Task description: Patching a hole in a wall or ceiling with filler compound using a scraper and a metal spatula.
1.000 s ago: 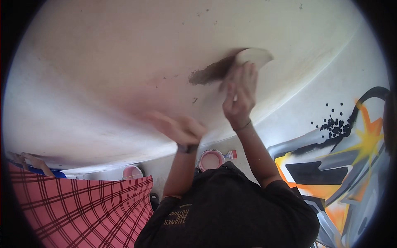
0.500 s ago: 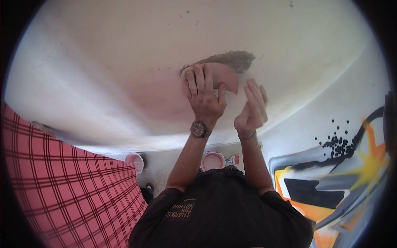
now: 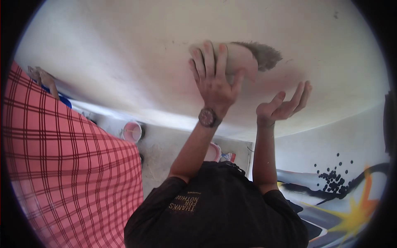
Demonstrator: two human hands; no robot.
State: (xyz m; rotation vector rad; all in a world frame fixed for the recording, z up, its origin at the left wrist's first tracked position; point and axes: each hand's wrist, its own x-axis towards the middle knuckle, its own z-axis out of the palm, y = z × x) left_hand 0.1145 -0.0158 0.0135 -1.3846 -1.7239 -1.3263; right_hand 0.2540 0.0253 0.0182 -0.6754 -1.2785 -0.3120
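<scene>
My left hand (image 3: 216, 82), a watch (image 3: 208, 118) on its wrist, lies with fingers spread over a thin pale-pink sheet (image 3: 244, 60) against the whitish wall. The sheet's right end curls away from the surface; what it is made of I cannot tell. Just beyond it is a rough dark grey patch (image 3: 266, 56) on the wall. My right hand (image 3: 285, 103) is raised to the right, apart from the sheet, with nothing in it and its fingers partly curled, thumb apart.
A pink checked cloth (image 3: 78, 165) hangs at the left. Behind its upper edge shows another person's hand (image 3: 44, 78) near the wall. Below stand a pinkish bucket (image 3: 132, 131) and a second pink-rimmed container (image 3: 215, 151), beside a red-and-white brush (image 3: 229, 157). A painted wall (image 3: 331, 198) is at the right.
My left hand stays on the sheet, its fingers more spread. My right hand has moved away from the sheet to the right and turned. The view has shifted, bringing another person's hand into sight.
</scene>
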